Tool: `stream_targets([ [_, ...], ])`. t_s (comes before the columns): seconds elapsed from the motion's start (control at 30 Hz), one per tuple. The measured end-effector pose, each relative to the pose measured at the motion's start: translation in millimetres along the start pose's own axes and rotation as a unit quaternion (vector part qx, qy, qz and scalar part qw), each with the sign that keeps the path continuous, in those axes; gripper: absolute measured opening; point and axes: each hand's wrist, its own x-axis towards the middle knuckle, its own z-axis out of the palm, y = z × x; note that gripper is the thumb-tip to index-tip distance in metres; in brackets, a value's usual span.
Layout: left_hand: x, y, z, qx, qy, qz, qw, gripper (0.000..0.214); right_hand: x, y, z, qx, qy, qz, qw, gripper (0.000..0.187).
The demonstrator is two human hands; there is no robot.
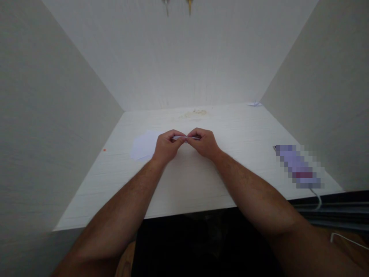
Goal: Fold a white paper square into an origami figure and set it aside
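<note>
fingers of left hand and right hand pinch thin folded paper over table, long axis left-right, one end per hand.

The folded paper is white, the sheet pale bluish-white, the table whitish wood-grain.

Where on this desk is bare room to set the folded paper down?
Bare desk lies nearer than the left hand and right hand pinching the folded paper, and between the right hand and the pixelated item. Taken: the white sheet beside the left hand.
</note>
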Motion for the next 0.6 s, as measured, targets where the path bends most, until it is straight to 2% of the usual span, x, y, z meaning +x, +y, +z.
stream_targets([
  [0.13,0,-1,1.5,0.016,0.011,0.019,1.000,0.014,0,3,1,-0.008,-0.008,-0.004,1.000,0.019],
  [0.6,0,-4,10.5,-0.011,0.085,0.028,0.996,0.005,0,-1,1,-0.081,0.018,-0.052,0.995,0.016],
])
